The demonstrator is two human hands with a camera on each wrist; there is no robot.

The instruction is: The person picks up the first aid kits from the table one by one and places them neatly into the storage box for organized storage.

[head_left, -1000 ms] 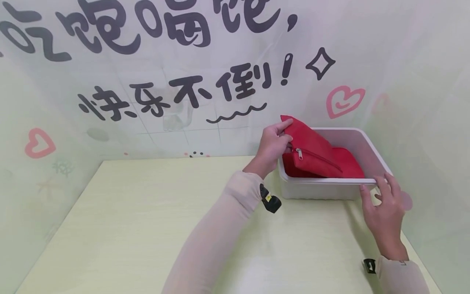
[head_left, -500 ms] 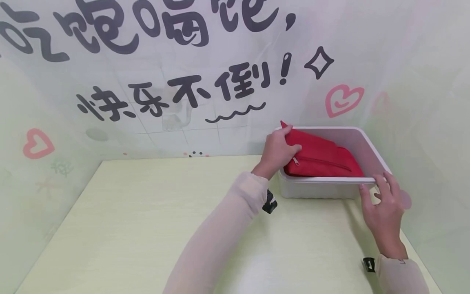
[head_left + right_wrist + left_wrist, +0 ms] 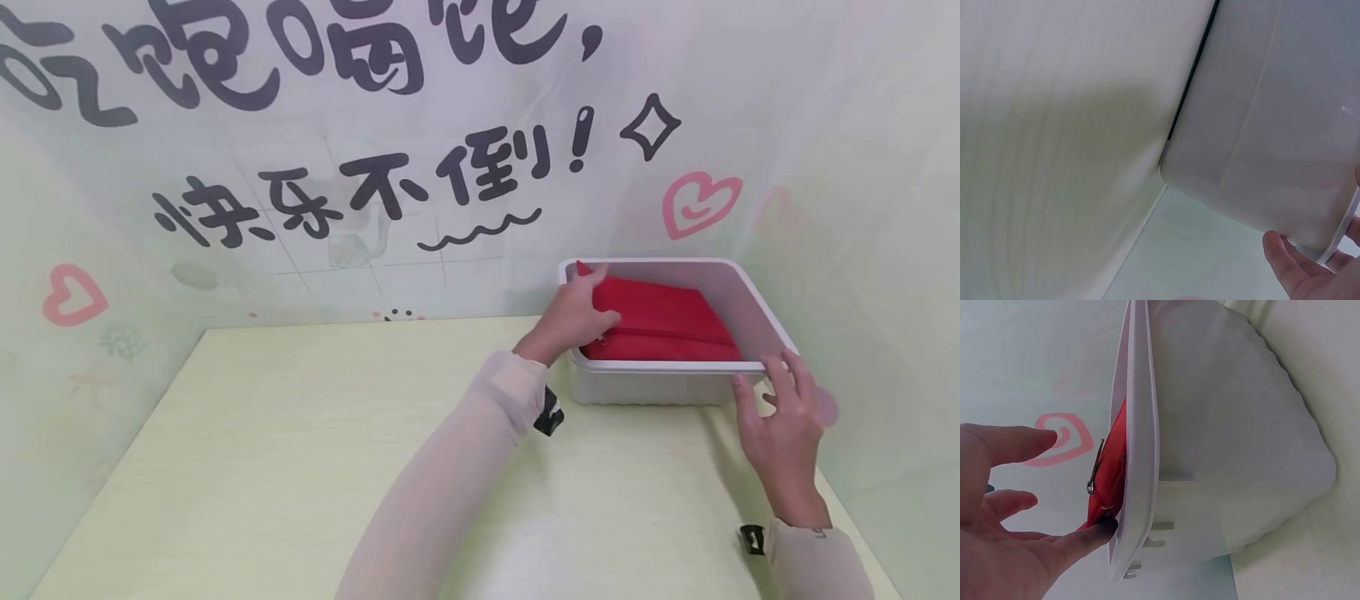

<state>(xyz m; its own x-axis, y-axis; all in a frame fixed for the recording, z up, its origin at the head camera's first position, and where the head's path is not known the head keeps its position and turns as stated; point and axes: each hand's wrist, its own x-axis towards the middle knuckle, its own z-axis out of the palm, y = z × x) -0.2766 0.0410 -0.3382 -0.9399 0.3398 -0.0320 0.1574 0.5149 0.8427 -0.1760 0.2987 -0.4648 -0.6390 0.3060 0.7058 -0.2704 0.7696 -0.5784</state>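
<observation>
A red zippered pouch [image 3: 660, 312] lies inside a white plastic bin [image 3: 660, 387], its zip running along the front side. At the pouch's left end is my left hand [image 3: 573, 312], reaching over the bin's left rim. The left wrist view shows its thumb [image 3: 1029, 445] straight and apart from the pouch, while one fingertip touches the pouch's end by the rim. My right hand [image 3: 783, 425] holds the bin's front right corner, thumb against the outer wall and fingers over the rim. The pouch's underside and the bin's floor are hidden.
The bin stands at the back right of a pale wooden table [image 3: 300, 467], close to the back wall sheet [image 3: 480, 292] and the right wall sheet [image 3: 885, 358]. Large dark lettering and pink hearts are printed on the sheets.
The pouch's left end, raised above the rim a second ago, has come down into the bin. My left hand has lowered with it and loosened. The right hand stays put.
</observation>
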